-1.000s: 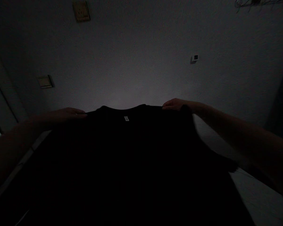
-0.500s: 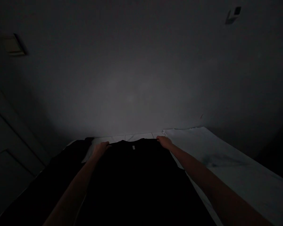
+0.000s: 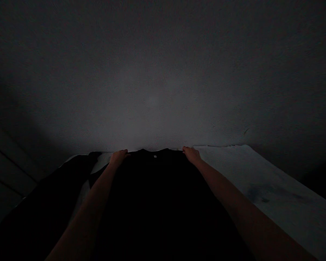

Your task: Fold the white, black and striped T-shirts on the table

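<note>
A black T-shirt is stretched out in front of me, its neckline at the far end with a small pale label inside. At its left shoulder, my left hand is closed on the fabric. My right hand grips the opposite shoulder in the same way. Both arms reach forward along the shirt's sides. Its lower part is lost in the dark at the bottom of the view.
Another dark cloth or garment lies to the left. A pale, stained surface extends on the right, up against a grey wall. Panel-like lines of what looks like a door show at far left.
Both hands have moved slightly farther away with the shirt, so its collar is now close to the wall and covers the pale strip seen before. My view has tilted a little.
</note>
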A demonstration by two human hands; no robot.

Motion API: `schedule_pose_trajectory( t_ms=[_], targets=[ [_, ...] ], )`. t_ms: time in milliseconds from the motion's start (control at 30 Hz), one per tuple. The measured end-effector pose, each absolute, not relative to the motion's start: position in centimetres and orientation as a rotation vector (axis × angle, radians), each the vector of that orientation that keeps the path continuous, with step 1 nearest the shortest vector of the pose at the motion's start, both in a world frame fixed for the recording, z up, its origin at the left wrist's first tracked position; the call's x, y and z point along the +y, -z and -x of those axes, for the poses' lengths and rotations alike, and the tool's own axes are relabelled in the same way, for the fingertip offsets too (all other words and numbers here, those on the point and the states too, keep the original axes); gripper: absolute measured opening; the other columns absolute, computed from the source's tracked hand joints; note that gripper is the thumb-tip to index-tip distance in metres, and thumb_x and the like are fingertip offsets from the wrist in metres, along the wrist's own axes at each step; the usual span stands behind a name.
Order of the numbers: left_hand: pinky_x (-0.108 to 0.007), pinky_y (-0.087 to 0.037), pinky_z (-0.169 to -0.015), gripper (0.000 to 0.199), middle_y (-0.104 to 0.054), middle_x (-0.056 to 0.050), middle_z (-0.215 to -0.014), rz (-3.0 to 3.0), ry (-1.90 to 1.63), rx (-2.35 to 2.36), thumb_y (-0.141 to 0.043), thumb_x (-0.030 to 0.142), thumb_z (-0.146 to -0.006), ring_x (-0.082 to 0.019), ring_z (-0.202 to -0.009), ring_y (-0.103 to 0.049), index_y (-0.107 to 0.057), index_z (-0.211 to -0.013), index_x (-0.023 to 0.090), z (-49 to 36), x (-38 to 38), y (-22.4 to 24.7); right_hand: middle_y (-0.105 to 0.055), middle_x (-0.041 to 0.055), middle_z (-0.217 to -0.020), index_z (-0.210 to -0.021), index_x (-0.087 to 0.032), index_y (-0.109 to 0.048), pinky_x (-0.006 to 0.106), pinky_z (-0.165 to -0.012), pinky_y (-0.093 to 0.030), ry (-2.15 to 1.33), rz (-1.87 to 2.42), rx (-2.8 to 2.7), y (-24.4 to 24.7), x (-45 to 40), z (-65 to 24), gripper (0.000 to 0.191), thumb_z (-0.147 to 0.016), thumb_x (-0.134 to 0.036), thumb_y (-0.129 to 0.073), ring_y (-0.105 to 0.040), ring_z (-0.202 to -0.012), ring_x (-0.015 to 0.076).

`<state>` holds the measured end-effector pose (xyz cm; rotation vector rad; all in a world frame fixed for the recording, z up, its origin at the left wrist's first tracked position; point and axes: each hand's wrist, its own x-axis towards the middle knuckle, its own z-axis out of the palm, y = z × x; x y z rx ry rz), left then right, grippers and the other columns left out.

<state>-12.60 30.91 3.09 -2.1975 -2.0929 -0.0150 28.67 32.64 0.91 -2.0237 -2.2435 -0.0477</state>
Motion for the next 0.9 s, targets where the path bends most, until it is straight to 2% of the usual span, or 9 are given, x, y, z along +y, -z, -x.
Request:
schedule_pose_trajectory(
  t_ms=[133,233,333,500,633,767,900],
  targets=[
    [-0.032,-0.048,-0.083,0.025,-0.071,-0.011,-0.112,2.187,0.011,-2.071,-0.048,0.039,-0.097,-0.027,-0.104,-0.065,-0.063,-0.109,0.022,12.2,32.0,-2.9,-0.068,0.0179,-0.115,-0.117,-0.016,-0.064,0.037,-0.084,-0.045,0.126,2.046,-2.246,-1.8,32.7,-27.9,0.032,-0.097,-0.014,-0.039,-0.064,-0.105,0.0285],
    [-0.039,-0.044,-0.094,0.03,-0.065,-0.018,-0.122,2.101,0.081,-2.053,-0.042,0.025,-0.097,-0.031,-0.119,-0.056,-0.059,-0.12,0.017,10.2,31.4,-2.7,-0.063,0.0219,-0.124,-0.12,-0.012,-0.063,0.041,-0.095,-0.041,0.218,2.027,-2.225,-2.5,31.7,-25.6,0.039,-0.095,-0.009,-0.034,-0.057,-0.116,0.0308],
    [-0.046,-0.035,-0.107,0.04,-0.053,-0.022,-0.139,2.065,0.183,-1.968,-0.036,0.016,-0.094,-0.034,-0.134,-0.043,-0.054,-0.13,0.01,6.0,29.4,-2.0,-0.054,0.0182,-0.139,-0.13,-0.015,-0.059,0.041,-0.105,-0.036,0.227,1.877,-2.272,-2.1,29.5,-21.1,0.038,-0.098,-0.02,-0.038,-0.049,-0.128,0.0299],
    [-0.048,-0.027,-0.116,0.055,-0.033,-0.017,-0.158,2.331,0.244,-1.798,-0.041,0.029,-0.095,-0.032,-0.145,-0.029,-0.041,-0.147,0.012,0.7,24.9,1.3,-0.028,0.0132,-0.16,-0.15,-0.019,-0.039,0.047,-0.116,-0.026,-0.089,1.505,-2.453,1.4,24.6,-14.6,0.055,-0.101,-0.044,-0.035,-0.029,-0.146,0.0278],
    [-0.051,-0.028,-0.116,0.056,-0.031,-0.009,-0.16,2.422,0.148,-1.816,-0.031,0.042,-0.1,-0.031,-0.146,-0.029,-0.034,-0.152,0.024,4.6,22.8,2.7,-0.025,0.0108,-0.161,-0.153,-0.024,-0.035,0.05,-0.119,-0.019,-0.125,1.454,-2.506,3.3,23.1,-17.1,0.062,-0.1,-0.056,-0.03,-0.022,-0.148,0.0284],
    [-0.05,-0.027,-0.115,0.056,-0.028,-0.009,-0.161,2.274,0.05,-1.958,-0.029,0.043,-0.101,-0.032,-0.146,-0.028,-0.031,-0.154,0.024,10.7,21.0,1.2,-0.026,0.0151,-0.16,-0.153,-0.016,-0.035,0.048,-0.119,-0.019,-0.081,1.712,-2.408,2.5,23.4,-23.0,0.063,-0.101,-0.051,-0.031,-0.023,-0.148,0.0299],
    [-0.057,-0.018,-0.116,0.053,-0.038,-0.018,-0.154,2.066,-0.059,-2.106,-0.034,0.034,-0.1,-0.04,-0.144,-0.029,-0.044,-0.148,0.014,9.5,18.3,-0.8,-0.032,0.0255,-0.155,-0.147,-0.003,-0.041,0.057,-0.117,-0.013,0.045,2.047,-2.165,0.4,22.0,-23.3,0.059,-0.1,-0.038,-0.036,-0.026,-0.145,0.0382]
  ],
)
